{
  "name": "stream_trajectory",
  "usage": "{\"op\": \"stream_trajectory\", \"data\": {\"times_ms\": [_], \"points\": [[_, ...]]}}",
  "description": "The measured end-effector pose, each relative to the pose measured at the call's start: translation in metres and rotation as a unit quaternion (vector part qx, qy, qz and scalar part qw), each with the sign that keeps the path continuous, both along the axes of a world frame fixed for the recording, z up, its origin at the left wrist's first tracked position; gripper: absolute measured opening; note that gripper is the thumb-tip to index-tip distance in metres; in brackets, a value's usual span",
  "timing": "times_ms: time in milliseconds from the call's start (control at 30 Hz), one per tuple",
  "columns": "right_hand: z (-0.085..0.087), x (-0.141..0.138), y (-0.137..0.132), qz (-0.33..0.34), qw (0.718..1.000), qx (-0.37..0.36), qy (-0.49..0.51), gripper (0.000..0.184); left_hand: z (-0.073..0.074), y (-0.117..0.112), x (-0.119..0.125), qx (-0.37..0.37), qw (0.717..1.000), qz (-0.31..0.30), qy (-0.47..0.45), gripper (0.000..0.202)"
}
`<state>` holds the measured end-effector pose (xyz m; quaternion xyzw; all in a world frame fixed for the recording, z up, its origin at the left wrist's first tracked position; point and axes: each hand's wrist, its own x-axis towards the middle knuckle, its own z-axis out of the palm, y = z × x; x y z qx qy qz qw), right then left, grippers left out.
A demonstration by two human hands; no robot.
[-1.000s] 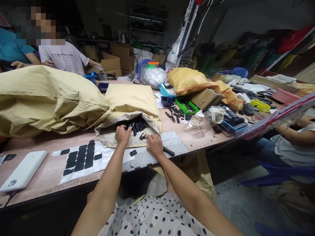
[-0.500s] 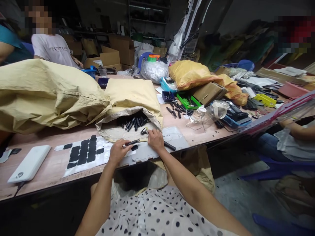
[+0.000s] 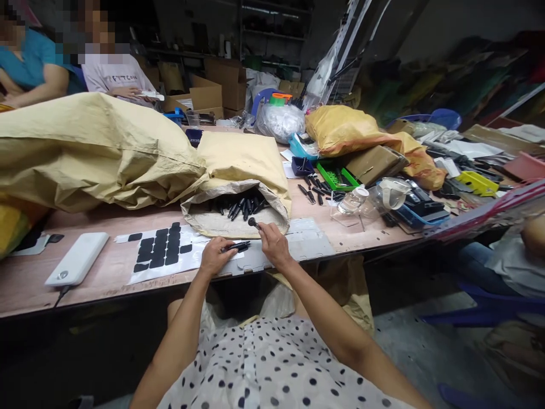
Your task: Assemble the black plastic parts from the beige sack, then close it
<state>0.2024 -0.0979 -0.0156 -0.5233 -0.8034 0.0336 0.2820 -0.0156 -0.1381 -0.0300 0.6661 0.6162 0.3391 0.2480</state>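
Observation:
My left hand is closed on a slim black cylindrical part, held low over the grey cardboard sheet at the table's near edge. My right hand is wrapped round a small hammer. Its dark round head points up and left toward the sack mouth, while the hand hides the handle. Just behind both hands lies an open cream sack, with several black cylindrical parts in its mouth. Left of my left hand is a white sheet bearing rows of black rounded stickers.
A white power bank with a cable lies at left, before a large cream sack. To the right stand a green tray, a clear jug and loose black parts. Two people sit across the table; another sits at right.
The hammer has turned in my right hand, so its handle no longer shows past the wrist. My left hand stays beside it with the black part. The view has shifted left.

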Motion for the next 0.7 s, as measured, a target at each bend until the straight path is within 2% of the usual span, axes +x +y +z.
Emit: {"op": "stream_trajectory", "data": {"times_ms": [133, 200, 433, 700], "points": [[0.004, -0.016, -0.029, 0.092, 0.994, -0.023, 0.056, 0.038, 0.001, 0.000, 0.000, -0.018, 1.000, -0.001, -0.013, 0.018], [0.005, -0.021, -0.038, 0.112, 0.992, -0.026, 0.059, 0.038, 0.001, 0.001, 0.000, -0.020, 1.000, -0.004, -0.014, 0.016], [0.003, -0.022, -0.048, 0.093, 0.995, -0.040, -0.024, 0.038, 0.002, 0.003, 0.001, -0.012, 1.000, -0.010, 0.010, 0.011], [-0.002, -0.011, -0.046, 0.072, 0.997, -0.006, 0.013, 0.041, 0.000, 0.004, -0.001, -0.013, 1.000, -0.010, 0.009, 0.015]]}}
